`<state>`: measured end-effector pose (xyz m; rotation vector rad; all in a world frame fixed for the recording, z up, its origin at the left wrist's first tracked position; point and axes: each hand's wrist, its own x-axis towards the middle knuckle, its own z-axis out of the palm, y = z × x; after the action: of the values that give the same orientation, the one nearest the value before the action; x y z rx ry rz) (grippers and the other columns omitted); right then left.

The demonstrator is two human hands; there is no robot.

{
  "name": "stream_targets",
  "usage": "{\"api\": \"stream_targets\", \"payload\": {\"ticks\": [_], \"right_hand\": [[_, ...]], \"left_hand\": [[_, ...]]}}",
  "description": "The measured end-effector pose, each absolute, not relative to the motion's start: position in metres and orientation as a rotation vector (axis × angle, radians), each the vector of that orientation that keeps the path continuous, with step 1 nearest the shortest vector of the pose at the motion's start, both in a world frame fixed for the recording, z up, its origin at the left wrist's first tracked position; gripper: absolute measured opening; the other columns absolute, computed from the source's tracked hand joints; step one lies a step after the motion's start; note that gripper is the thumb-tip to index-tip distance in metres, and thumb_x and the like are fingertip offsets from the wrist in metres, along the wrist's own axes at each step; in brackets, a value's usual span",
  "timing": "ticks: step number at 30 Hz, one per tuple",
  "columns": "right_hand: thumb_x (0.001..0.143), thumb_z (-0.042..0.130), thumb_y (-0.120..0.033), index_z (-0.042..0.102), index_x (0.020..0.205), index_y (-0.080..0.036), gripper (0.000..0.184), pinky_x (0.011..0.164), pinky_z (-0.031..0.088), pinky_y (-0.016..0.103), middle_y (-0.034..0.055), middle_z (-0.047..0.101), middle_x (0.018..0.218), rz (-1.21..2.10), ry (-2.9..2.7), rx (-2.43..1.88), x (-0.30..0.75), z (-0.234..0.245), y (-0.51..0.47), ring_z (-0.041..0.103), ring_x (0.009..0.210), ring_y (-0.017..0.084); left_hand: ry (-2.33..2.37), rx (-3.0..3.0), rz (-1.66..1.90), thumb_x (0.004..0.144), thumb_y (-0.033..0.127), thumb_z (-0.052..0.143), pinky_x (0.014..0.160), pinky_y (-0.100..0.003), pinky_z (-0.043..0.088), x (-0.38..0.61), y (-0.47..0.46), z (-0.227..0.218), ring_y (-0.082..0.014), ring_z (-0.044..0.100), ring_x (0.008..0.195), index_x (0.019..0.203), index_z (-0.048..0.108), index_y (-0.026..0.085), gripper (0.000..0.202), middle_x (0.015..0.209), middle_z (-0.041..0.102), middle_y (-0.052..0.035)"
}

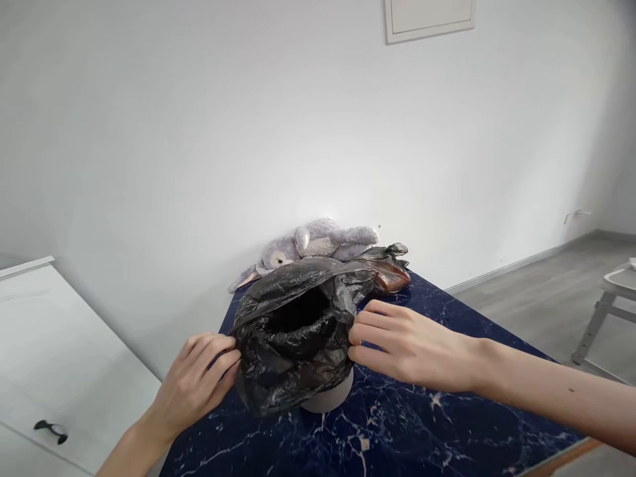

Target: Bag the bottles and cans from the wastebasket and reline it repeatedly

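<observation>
A black plastic bag (298,384) hangs over the rim of a light grey round container (330,399), of which only the lower front shows. The mouth of the bag gapes upward, dark inside. My left hand (199,374) pinches the bag's edge on the left. On the right side, the curled fingers of my right hand (387,341) grip the bag near its rim. Behind it, a second dark bag (392,275) with a knotted top and something reddish-brown showing through lies on the table. Where the two bags meet is hard to make out.
A grey plush toy (318,242) lies at the back against the white wall. The table (392,430) has a dark blue marbled top. To the left stands a white cabinet (64,351) with a black handle. A whitish stool or chair (609,298) stands at far right.
</observation>
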<state>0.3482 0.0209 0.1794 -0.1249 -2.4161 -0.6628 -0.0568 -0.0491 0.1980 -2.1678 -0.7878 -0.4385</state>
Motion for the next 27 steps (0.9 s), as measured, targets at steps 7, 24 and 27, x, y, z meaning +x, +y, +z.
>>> {"api": "stream_targets", "payload": {"ticks": [7, 24, 27], "right_hand": [[0.106, 0.064, -0.019, 0.071, 0.100, -0.018, 0.009, 0.072, 0.046, 0.036, 0.0038, 0.075, 0.097, -0.297, -2.698, -0.185, 0.356, 0.166, 0.031, 0.064, 0.078, 0.018], [0.107, 0.055, -0.037, 0.070, 0.118, -0.023, 0.023, 0.104, 0.055, 0.050, 0.0137, 0.069, 0.133, 0.165, -1.985, -0.846, 0.322, 0.187, 0.104, 0.067, 0.123, 0.033], [0.112, 0.046, -0.038, 0.069, 0.097, -0.020, 0.033, 0.093, 0.058, 0.043, 0.0109, 0.075, 0.109, 0.215, -1.944, -0.922, 0.310, 0.182, 0.130, 0.072, 0.103, 0.028]], "left_hand": [[-1.013, -2.281, -0.435, 0.102, 0.018, 0.059, 0.088, -0.041, 0.056, -0.065, -0.050, 0.183, -0.0276, 0.072, 0.098, 0.129, 0.061, 0.024, 0.028, 0.109, 0.074, -0.0089], [-1.940, -1.978, -1.392, 0.083, 0.072, 0.076, 0.102, -0.045, 0.052, 0.004, -0.003, 0.246, -0.0334, 0.070, 0.108, 0.104, 0.075, 0.025, 0.052, 0.111, 0.078, -0.0081], [-2.020, -1.961, -1.555, 0.082, 0.075, 0.075, 0.103, -0.043, 0.052, -0.005, 0.023, 0.246, -0.0344, 0.071, 0.111, 0.098, 0.076, 0.022, 0.056, 0.111, 0.080, -0.0098]]}}
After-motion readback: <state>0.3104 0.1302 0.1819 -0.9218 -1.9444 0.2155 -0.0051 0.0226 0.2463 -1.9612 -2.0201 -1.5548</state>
